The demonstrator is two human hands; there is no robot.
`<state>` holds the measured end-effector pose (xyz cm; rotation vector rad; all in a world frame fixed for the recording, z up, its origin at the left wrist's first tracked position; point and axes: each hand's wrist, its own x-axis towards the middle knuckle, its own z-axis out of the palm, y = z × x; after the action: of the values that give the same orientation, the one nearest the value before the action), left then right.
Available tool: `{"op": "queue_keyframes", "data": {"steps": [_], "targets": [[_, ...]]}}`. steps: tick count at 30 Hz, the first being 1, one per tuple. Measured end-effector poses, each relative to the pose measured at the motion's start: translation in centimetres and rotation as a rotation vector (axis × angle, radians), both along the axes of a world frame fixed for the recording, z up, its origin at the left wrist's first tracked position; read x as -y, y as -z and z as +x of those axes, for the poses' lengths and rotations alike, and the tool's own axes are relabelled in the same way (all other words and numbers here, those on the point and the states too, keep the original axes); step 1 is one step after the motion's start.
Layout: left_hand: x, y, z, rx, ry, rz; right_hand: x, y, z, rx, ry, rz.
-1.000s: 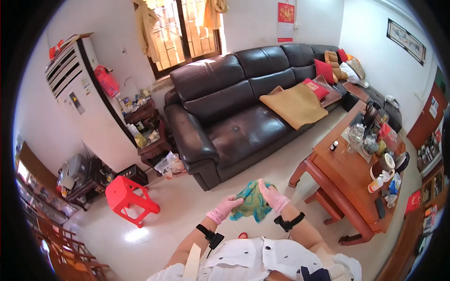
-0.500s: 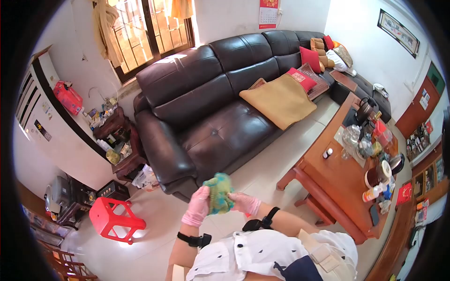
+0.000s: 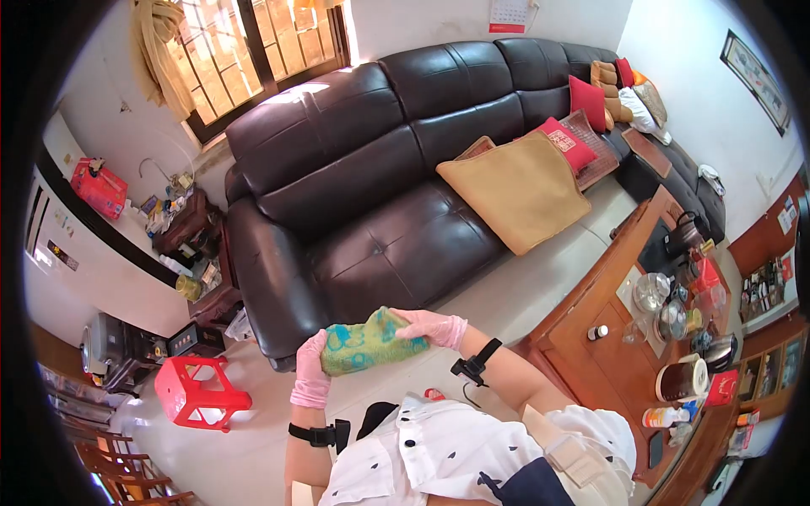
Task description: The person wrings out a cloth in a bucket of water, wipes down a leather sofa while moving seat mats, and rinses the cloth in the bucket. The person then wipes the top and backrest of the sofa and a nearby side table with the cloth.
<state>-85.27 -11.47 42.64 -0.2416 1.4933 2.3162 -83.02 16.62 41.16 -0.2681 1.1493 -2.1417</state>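
Item: one cloth (image 3: 367, 344), green with blue-teal patterning, gathered into a thick, elongated bundle with a raised peak near its right end. Location: in the air between the two gloved hands, in front of the near left end of the sofa (image 3: 380, 244).

Hands: pink gloves on both. Left hand (image 3: 310, 364) closed around the left end of the cloth, fingers partly hidden; right hand (image 3: 429, 329) gripping the right end, thumb and fingers drawn together on the fabric. Black straps with small devices on both wrists.

Surroundings: dark brown leather sofa, with tan mat (image 3: 516, 192) and red cushions toward its far right. Red plastic stool (image 3: 190, 392), left of the hands, on the pale floor (image 3: 253, 438). Wooden desk (image 3: 582, 358), right, bearing a small white-capped bottle (image 3: 597, 332), glassware (image 3: 651, 293) and a spray-type bottle (image 3: 665, 417).

Obstructions: the cloth and left hand cover part of the sofa's lower front edge.
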Motion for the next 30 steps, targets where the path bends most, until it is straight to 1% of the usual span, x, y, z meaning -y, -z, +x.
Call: {"op": "queue_keyframes", "data": {"steps": [1,2,4,5,6,8,9,10,12,13,14,15,16,17,18,19,20,21,22,24,25,26,27,28,29,30], "targets": [[-0.6,-0.8,-0.5,-0.11,-0.011,-0.079,-0.4,1.5,-1.0,-0.044,0.096,0.23],[-0.6,-0.7,-1.7,-0.109,-0.029,-0.084,-0.6,3.1,-2.2,-0.093,0.183,0.453],[0.3,0.3,-3.6,-0.216,0.011,-0.248,-1.7,3.2,-4.4,-0.074,0.222,0.417],[0.3,0.8,-4.3,-0.098,0.021,-0.189,-1.9,3.0,-5.1,-0.087,0.187,0.351],[0.1,0.8,-4.9,-0.093,0.01,-0.197,-1.9,2.0,-5.7,-0.084,0.174,0.344],[0.0,0.9,-6.2,-0.188,0.104,-0.345,-2.2,-0.3,-6.4,-0.208,-0.001,0.75],[0.2,0.9,-7.1,-0.18,0.096,-0.339,-2.2,-0.3,-6.8,-0.455,0.0,0.91],[0.5,1.0,-8.0,-0.287,0.152,-0.343,-2.4,-0.3,-7.1,-0.448,-0.012,0.913],[0.6,0.7,-10.6,-0.515,0.264,-0.35,-2.9,-1.7,-8.0,-0.486,-0.221,1.343],[-0.4,-2.6,-10.9,-0.335,0.336,-0.316,-3.3,-2.4,-8.6,-0.561,-0.239,1.444],[-1.0,-2.9,-11.7,-0.323,0.333,-0.307,-4.3,-1.0,-9.5,-0.553,-0.253,1.448],[-1.5,-2.9,-12.4,-0.289,0.364,-0.375,-5.7,1.4,-10.5,-0.678,-0.061,1.393],[-2.3,-3.6,-12.9,-0.256,0.398,-0.445,-6.2,1.8,-11.2,-0.796,0.136,1.327],[-3.6,-4.7,-13.1,-0.266,0.4,-0.376,-6.5,2.3,-11.8,-0.756,0.472,1.173],[-5.5,-7.1,-13.1,-0.182,0.419,-0.303,-6.0,1.4,-12.7,-0.706,0.797,0.997],[-6.8,-7.0,-13.7,-0.224,0.503,-0.346,-5.1,0.9,-13.4,-0.756,1.103,1.11],[-8.3,-7.2,-14.1,-0.307,0.628,-0.225,-3.7,2.1,-14.3,-0.523,1.401,0.859],[-10.1,-7.4,-14.5,-0.284,0.77,-0.184,-4.3,4.3,-15.3,0.025,1.033,0.187],[-12.2,-5.5,-15.3,-0.55,0.878,-0.073,-4.9,5.6,-16.0,0.535,0.562,-0.444],[-14.9,-1.8,-16.5,-0.665,0.917,-0.284,-4.5,8.0,-16.2,0.645,0.619,-0.366],[-15.7,0.2,-17.5,-0.707,0.774,-0.56,-4.3,7.3,-17.7,0.654,0.606,-0.362],[-16.5,2.2,-18.9,-0.741,0.624,-0.833,-3.8,5.5,-19.4,0.541,0.509,-0.416],[-17.4,4.1,-20.4,-0.57,0.379,-1.02,-3.2,4.8,-20.9,0.433,0.421,-0.473],[-17.9,7.8,-21.4,-0.771,0.08,-1.166,-1.8,7.4,-22.4,0.439,0.395,-0.511],[-18.4,10.9,-21.9,-0.65,0.161,-1.317,-0.4,10.0,-24.0,0.445,0.369,-0.548],[-18.9,13.2,-22.0,-0.52,0.244,-1.462,-0.1,13.2,-24.5,0.509,0.339,-0.648]]}}
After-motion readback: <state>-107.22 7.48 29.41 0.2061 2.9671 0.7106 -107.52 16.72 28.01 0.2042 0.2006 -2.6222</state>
